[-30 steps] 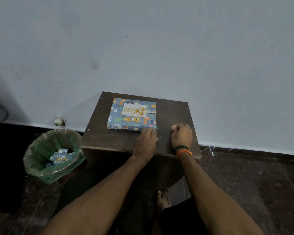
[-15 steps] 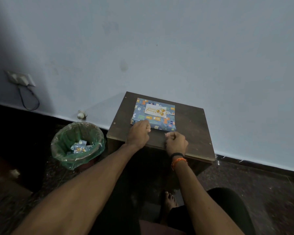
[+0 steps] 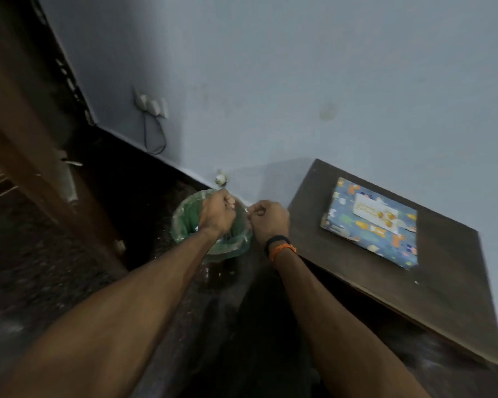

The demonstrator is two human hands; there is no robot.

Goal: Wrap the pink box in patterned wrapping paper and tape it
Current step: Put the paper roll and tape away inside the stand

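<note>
Both hands have left the wrapped box (image 3: 371, 222) for the bin (image 3: 184, 222). Left hand (image 3: 217, 215) and right hand (image 3: 268, 219) are curled; any scrap held can't be told. Wrapping looks finished

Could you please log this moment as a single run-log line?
hands: left and right curled over bin | box: wrapped, on table, untouched

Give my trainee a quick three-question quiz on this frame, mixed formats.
1. True or false: the box wrapped in blue patterned paper lies flat on the dark wooden table.
2. Both hands are above which object? A) round bin with green liner B) white wall socket C) the table
3. Fill in: the black and orange bands are on the ___ wrist.

Key: 1 true; 2 A; 3 right. The left hand and right hand have curled fingers; any grip is unclear.
</note>
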